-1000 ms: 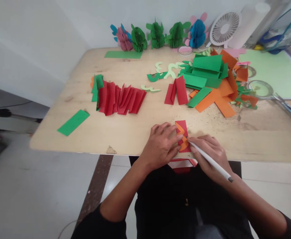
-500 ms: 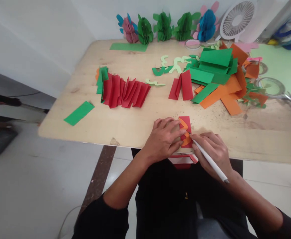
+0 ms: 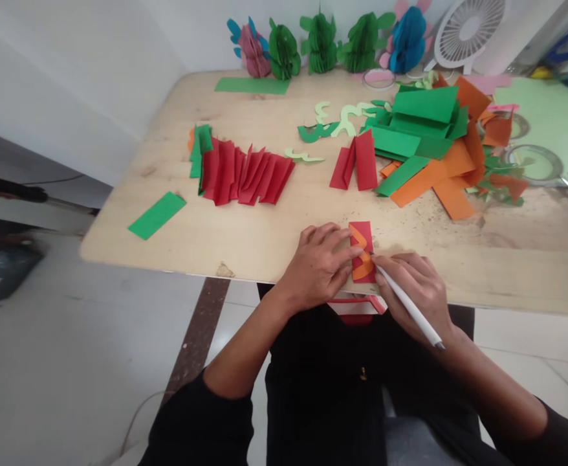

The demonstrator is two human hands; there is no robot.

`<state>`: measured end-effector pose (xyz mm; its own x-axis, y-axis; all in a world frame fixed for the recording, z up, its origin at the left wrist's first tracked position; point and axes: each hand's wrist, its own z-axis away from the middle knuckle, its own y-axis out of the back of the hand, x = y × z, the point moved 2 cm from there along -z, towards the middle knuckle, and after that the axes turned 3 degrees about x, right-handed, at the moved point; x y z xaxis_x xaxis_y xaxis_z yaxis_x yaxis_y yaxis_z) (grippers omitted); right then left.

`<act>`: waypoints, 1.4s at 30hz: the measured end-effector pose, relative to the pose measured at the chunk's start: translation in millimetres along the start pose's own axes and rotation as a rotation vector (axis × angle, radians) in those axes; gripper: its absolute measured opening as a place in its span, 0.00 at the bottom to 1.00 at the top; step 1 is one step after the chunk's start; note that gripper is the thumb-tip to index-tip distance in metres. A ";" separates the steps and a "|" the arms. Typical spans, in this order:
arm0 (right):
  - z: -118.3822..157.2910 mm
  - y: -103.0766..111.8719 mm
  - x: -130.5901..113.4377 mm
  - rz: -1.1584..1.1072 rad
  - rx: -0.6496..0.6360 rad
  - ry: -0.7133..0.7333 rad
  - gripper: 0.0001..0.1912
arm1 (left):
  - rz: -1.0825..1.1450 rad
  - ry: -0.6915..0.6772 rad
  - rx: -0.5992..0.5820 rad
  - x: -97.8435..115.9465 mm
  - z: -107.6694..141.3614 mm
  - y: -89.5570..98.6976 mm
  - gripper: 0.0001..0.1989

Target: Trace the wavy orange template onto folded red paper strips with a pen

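A red paper strip [image 3: 366,232] lies on the worktop [image 3: 264,243] under an orange wavy cutout [image 3: 362,266] — left grip [image 3: 316,262] loosely spread, fingertips on the cutout's left side, right grip [image 3: 418,288] closed round a white pen [image 3: 409,302] — tip at the right edge.

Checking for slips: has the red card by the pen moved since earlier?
No, not visibly: judged against the near edge of the table, the red card keeps its place.

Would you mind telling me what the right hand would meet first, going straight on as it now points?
Probably the orange shape on the red paper, at the tip of the pen, with the left hand just beyond; depth is unclear.
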<state>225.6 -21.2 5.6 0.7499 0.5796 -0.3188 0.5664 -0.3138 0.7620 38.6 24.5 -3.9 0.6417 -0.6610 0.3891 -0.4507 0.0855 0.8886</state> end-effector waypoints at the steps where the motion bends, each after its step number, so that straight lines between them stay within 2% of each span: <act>1: 0.0 0.0 0.0 0.000 0.005 0.001 0.12 | -0.001 0.002 -0.005 0.2 -0.1 0.2 0.16; 13: 0.4 1.4 0.2 -0.028 0.026 -0.006 0.16 | 0.012 0.021 -0.012 1.0 -0.6 0.9 0.17; 28: 6.1 0.0 -1.7 -0.002 -0.012 0.115 0.15 | 0.023 0.015 -0.007 0.6 -0.4 0.1 0.16; 42: 8.3 0.3 -1.7 -0.005 -0.012 0.080 0.19 | 0.028 0.029 -0.034 0.7 -1.2 2.1 0.17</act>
<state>227.3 -28.6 1.7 0.7169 0.6397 -0.2770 0.5659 -0.3019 0.7672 38.9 25.1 -1.4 0.6470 -0.6362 0.4204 -0.4480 0.1289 0.8847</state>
